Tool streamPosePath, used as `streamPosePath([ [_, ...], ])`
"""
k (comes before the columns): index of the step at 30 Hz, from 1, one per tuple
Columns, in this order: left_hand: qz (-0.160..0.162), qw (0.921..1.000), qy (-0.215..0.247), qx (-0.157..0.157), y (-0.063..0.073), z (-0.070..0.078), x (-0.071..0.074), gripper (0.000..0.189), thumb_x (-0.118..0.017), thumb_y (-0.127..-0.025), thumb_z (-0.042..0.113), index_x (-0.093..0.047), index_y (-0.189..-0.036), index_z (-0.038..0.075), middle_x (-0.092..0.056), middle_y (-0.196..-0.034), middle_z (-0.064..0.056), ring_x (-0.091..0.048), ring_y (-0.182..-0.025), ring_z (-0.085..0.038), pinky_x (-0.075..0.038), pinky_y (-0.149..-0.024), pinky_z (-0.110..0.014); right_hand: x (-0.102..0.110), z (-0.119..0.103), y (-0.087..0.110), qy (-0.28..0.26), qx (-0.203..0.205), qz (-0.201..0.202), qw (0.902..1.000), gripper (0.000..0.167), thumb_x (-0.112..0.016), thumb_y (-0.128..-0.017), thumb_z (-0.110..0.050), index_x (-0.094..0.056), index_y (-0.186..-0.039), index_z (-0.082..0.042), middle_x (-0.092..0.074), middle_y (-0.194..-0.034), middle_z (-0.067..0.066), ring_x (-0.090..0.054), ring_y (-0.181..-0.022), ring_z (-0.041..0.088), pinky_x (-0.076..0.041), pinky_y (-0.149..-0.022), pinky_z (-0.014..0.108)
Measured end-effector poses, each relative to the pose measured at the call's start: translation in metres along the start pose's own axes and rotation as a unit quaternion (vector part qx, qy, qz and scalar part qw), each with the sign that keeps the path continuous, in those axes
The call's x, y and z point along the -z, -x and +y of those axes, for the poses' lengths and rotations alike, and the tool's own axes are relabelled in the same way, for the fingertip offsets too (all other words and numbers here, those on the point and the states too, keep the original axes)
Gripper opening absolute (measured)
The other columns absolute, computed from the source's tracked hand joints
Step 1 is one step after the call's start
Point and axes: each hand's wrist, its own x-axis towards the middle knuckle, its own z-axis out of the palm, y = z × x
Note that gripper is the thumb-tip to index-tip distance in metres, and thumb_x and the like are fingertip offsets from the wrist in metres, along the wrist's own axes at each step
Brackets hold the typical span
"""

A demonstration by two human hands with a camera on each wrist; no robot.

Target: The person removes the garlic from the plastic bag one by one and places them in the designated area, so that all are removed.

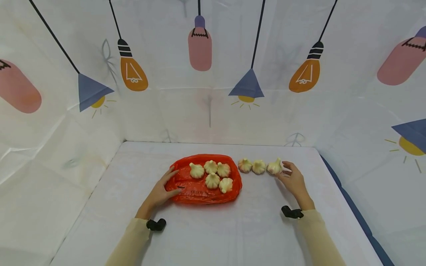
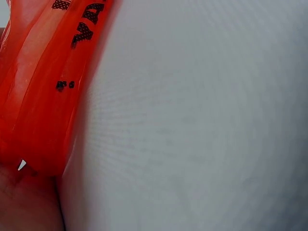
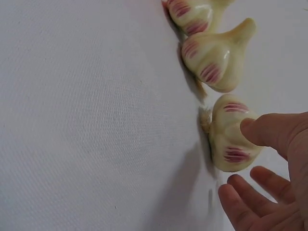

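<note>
Near side: I can sweep across the white table (image 1: 229, 236) between my forearms | Centre: red bag (image 1: 191, 195) and its five garlic bulbs (image 1: 212, 181) block my left hand (image 1: 161, 193) rightward | Right: three-bulb row (image 1: 259, 167) bars my right hand (image 1: 294, 181) leftward | Back: wall sheet (image 1: 186, 114) stops me

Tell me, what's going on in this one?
A person's left hand rests on the edge of a red plastic bag, with five garlic bulbs lying inside its rim. Three more bulbs are lined up on the white table, right of the bag. The right hand touches the rightmost bulb.
</note>
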Motion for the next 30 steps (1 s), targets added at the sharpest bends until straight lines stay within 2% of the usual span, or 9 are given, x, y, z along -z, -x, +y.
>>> streamPosePath([
  [2, 0.001, 1.0, 0.0, -0.003, 0.0, 0.0, 0.0, 0.085, -0.081, -0.088, 0.037, -0.039, -0.159, 0.018, -0.014, -0.174, -0.006, -0.01, -0.159, -0.042, -0.017, -0.122, -0.07, 0.0, 0.0, 0.0, 0.001, 0.003, -0.002, 1.0, 0.06, -0.071, -0.096, -0.013, -0.045, -0.148, 0.003, -0.051, -0.147, 0.031, -0.061, -0.125, 0.048, -0.06, -0.094, 0.044],
  [4, 0.001, 1.0, 0.006, -0.006, 0.0, 0.001, 0.0, 0.084, -0.081, -0.088, 0.035, -0.04, -0.159, 0.018, -0.014, -0.174, -0.006, -0.009, -0.159, -0.042, -0.016, -0.122, -0.07, 0.0, 0.001, 0.0, 0.005, 0.007, -0.003, 1.0, 0.057, -0.07, -0.096, -0.012, -0.047, -0.146, 0.003, -0.054, -0.143, 0.033, -0.064, -0.122, 0.047, -0.06, -0.089, 0.032],
  [7, 0.0, 0.9999, 0.008, -0.007, 0.001, 0.002, 0.0, 0.084, -0.081, -0.088, 0.035, -0.04, -0.159, 0.017, -0.014, -0.174, -0.006, -0.009, -0.159, -0.042, -0.015, -0.122, -0.07, -0.001, 0.001, 0.002, 0.006, 0.011, -0.004, 0.9999, 0.053, -0.07, -0.096, -0.01, -0.05, -0.143, 0.005, -0.057, -0.139, 0.034, -0.066, -0.117, 0.046, -0.052, -0.08, 0.015],
  [10, -0.003, 1.0, 0.004, -0.005, 0.001, 0.002, -0.001, 0.085, -0.081, -0.088, 0.036, -0.039, -0.159, 0.018, -0.014, -0.174, -0.006, -0.01, -0.159, -0.042, -0.016, -0.122, -0.07, -0.002, 0.001, 0.003, 0.003, 0.01, -0.006, 0.9999, 0.053, -0.069, -0.097, -0.01, -0.05, -0.143, 0.005, -0.058, -0.138, 0.035, -0.067, -0.117, 0.046, -0.048, -0.077, 0.009],
  [19, 0.0, 1.0, 0.001, -0.009, 0.0, 0.002, -0.001, 0.084, -0.081, -0.088, 0.036, -0.04, -0.159, 0.018, -0.014, -0.174, -0.01, -0.01, -0.159, -0.043, -0.015, -0.122, -0.071, 0.002, -0.002, 0.004, -0.014, -0.006, -0.017, 0.9997, 0.059, -0.069, -0.097, -0.015, -0.046, -0.148, 0.002, -0.054, -0.142, 0.033, -0.063, -0.122, 0.047, -0.058, -0.082, 0.025],
  [22, 0.001, 1.0, 0.0, -0.003, 0.001, 0.002, 0.0, 0.085, -0.081, -0.088, 0.037, -0.039, -0.159, 0.018, -0.013, -0.174, -0.01, -0.009, -0.159, -0.043, -0.014, -0.122, -0.071, 0.003, -0.003, 0.004, -0.015, -0.011, -0.014, 0.9997, 0.06, -0.069, -0.097, -0.016, -0.045, -0.149, 0.002, -0.054, -0.143, 0.033, -0.061, -0.124, 0.048, -0.06, -0.088, 0.037],
  [26, 0.001, 1.0, 0.0, 0.0, 0.002, 0.001, 0.0, 0.085, -0.081, -0.089, 0.037, -0.039, -0.16, 0.018, -0.013, -0.174, -0.009, -0.008, -0.159, -0.043, -0.013, -0.122, -0.071, 0.007, -0.006, 0.003, -0.02, -0.005, -0.01, 0.9997, 0.062, -0.068, -0.097, -0.017, -0.042, -0.151, 0.001, -0.05, -0.147, 0.033, -0.057, -0.129, 0.05, -0.055, -0.098, 0.055],
  [30, 0.001, 1.0, 0.001, 0.0, 0.002, 0.002, 0.0, 0.085, -0.08, -0.089, 0.037, -0.038, -0.16, 0.018, -0.013, -0.174, -0.007, -0.008, -0.159, -0.043, -0.013, -0.122, -0.071, 0.01, -0.013, 0.002, -0.024, 0.014, 0.0, 0.9996, 0.064, -0.069, -0.098, -0.017, -0.041, -0.152, 0.001, -0.049, -0.149, 0.033, -0.054, -0.132, 0.052, -0.052, -0.102, 0.06],
])
